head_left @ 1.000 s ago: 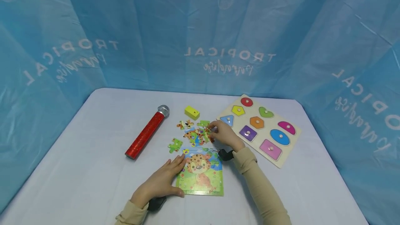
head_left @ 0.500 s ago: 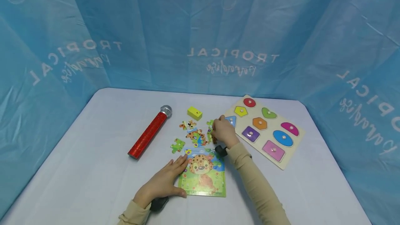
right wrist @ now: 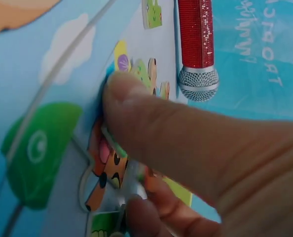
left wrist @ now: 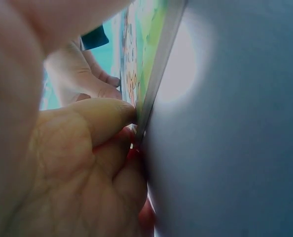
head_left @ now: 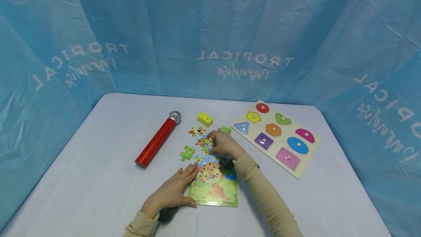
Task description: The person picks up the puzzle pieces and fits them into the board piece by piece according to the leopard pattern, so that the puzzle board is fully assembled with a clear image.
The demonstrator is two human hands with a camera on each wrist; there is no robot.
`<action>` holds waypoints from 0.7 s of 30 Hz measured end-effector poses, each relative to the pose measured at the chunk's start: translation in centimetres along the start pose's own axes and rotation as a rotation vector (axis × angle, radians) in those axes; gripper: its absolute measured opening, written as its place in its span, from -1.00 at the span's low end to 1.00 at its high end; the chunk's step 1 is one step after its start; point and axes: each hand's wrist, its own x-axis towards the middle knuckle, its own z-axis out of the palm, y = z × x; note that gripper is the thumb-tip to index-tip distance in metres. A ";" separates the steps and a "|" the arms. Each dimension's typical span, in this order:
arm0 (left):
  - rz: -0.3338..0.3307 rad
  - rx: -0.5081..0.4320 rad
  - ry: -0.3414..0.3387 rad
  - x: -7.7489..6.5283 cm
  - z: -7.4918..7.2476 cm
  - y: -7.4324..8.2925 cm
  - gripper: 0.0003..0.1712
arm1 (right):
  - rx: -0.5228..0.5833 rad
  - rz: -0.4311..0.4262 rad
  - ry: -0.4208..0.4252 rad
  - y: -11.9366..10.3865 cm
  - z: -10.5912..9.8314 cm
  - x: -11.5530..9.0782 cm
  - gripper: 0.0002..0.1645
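A square jigsaw board with a leopard picture lies at the front of the table. My left hand lies along its left side, fingers spread, fingertips on the board and thumb at the lower left corner. In the left wrist view, fingertips touch the edge of the board. Just behind the board, my right hand holds a jigsaw piece between thumb and fingers; the hand partly covers it. The right wrist view shows the thumb at the pieces, with some fingertips below.
Loose jigsaw pieces lie around: a green one, a spotted one and another green one. Behind them is a yellow block. A red toy microphone lies left, a shape peg board right. Blue curtain surrounds the table.
My right hand has moved left from the rightmost pieces to the spotted piece nearer the middle, uncovering a green piece and the peg board's corner. The left hand stays on the board.
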 end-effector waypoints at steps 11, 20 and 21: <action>0.004 0.003 -0.005 0.1 0.0 0.1 0.25 | 0.083 -0.020 0.072 0.9 0.0 -0.9 -0.51; 0.004 0.008 0.013 0.0 0.0 0.0 0.26 | 0.243 0.003 0.210 2.4 0.0 -2.6 -0.77; 0.004 0.005 0.013 0.0 0.0 0.0 0.26 | 0.250 -0.005 0.211 2.6 -0.2 -3.1 -0.81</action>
